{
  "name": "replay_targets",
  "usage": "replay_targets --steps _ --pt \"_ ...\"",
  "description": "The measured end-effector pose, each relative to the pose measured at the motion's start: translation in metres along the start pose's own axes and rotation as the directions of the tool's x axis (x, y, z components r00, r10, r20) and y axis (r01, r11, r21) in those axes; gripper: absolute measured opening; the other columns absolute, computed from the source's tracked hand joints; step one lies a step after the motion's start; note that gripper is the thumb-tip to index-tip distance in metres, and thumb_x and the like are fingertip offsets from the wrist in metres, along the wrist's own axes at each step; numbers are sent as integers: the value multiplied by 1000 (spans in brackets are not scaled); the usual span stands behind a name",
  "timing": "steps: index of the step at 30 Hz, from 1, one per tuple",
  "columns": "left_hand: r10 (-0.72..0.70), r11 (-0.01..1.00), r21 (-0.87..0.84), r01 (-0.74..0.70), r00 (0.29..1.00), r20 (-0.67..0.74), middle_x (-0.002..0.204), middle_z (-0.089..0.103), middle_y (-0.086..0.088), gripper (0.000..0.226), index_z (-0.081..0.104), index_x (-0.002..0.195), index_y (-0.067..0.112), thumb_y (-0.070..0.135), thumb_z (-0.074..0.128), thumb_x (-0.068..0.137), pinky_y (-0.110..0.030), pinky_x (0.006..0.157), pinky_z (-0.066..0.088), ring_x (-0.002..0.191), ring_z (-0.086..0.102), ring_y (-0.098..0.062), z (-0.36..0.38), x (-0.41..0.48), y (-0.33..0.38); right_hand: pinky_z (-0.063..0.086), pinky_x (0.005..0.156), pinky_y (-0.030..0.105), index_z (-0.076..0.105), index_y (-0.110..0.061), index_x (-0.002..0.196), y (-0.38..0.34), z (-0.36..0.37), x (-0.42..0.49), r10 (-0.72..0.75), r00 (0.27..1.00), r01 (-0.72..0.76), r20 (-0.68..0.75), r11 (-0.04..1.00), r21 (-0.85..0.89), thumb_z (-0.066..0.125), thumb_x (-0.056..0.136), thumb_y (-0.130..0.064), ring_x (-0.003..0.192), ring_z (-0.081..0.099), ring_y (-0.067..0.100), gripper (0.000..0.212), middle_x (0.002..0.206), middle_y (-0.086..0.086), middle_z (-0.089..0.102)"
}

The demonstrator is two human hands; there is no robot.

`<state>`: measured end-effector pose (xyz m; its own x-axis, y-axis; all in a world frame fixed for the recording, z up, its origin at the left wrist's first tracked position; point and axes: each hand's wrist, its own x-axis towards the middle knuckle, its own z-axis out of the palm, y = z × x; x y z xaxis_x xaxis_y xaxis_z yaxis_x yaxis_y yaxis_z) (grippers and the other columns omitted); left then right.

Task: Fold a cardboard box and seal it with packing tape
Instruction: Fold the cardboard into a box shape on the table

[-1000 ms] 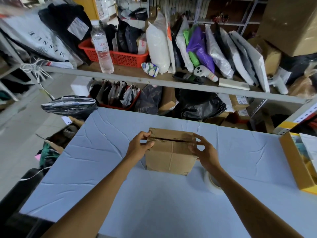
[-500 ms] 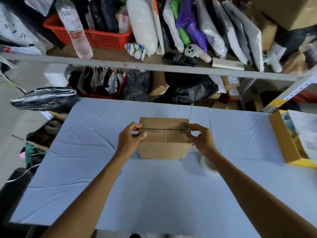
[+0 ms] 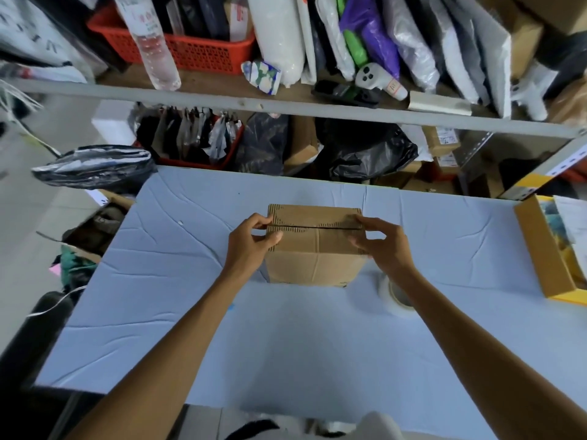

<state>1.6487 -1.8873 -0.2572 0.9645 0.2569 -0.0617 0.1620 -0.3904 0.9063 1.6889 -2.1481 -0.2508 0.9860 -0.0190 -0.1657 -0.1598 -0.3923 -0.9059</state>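
Observation:
A brown cardboard box [image 3: 314,258] stands on the light blue table [image 3: 286,344], its two top flaps folded down and meeting in a dark seam across the top. My left hand [image 3: 251,246] grips the box's left top edge, thumb on the near flap. My right hand [image 3: 381,246] holds the right top edge, fingers on the flaps. A roll of clear packing tape [image 3: 397,296] lies flat on the table just right of the box, partly hidden under my right forearm.
A yellow-sided open box [image 3: 546,249] with papers sits at the table's right edge. Behind the table a metal shelf [image 3: 286,106] carries a red basket [image 3: 197,52], a water bottle [image 3: 149,42] and bagged parcels. An open carton [image 3: 92,223] and black bags lie at the left.
The camera has tilted down and moved closer. Both hands stay on the box's top edges, pressing the flaps, and the seam looks more tightly closed than a second ago.

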Motion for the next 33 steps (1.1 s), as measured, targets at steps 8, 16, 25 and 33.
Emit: replay_targets --steps 8,16,25,33 --pt "-18 1000 -8 18 1000 15 105 67 -1 23 66 101 12 19 75 81 -4 60 46 67 64 9 1 -21 -5 50 63 20 69 -23 115 9 -9 -25 30 999 -36 46 990 133 79 74 -10 80 71 16 44 114 -4 67" --pt "-28 1000 7 28 999 -24 102 62 2 24 64 99 19 22 77 79 -4 56 44 77 66 -6 -5 -30 -6 58 73 34 70 -20 113 11 -2 -34 11 997 -22 71 986 164 77 75 -2 83 70 23 42 116 4 65" --pt "-26 979 204 24 1000 9 115 59 -5 30 54 100 20 19 75 79 -15 64 47 89 62 -12 -6 -19 5 57 66 32 66 -17 113 3 -9 -26 -10 988 -9 157 993 118 82 72 -10 88 68 23 44 106 10 66" --pt "-16 971 240 21 1000 -22 120 57 -10 37 55 110 15 17 75 79 -24 72 49 99 59 -19 -5 -19 10 57 74 31 64 -26 122 9 -20 -27 -53 968 32 245 995 90 78 76 -30 93 67 19 48 114 2 62"
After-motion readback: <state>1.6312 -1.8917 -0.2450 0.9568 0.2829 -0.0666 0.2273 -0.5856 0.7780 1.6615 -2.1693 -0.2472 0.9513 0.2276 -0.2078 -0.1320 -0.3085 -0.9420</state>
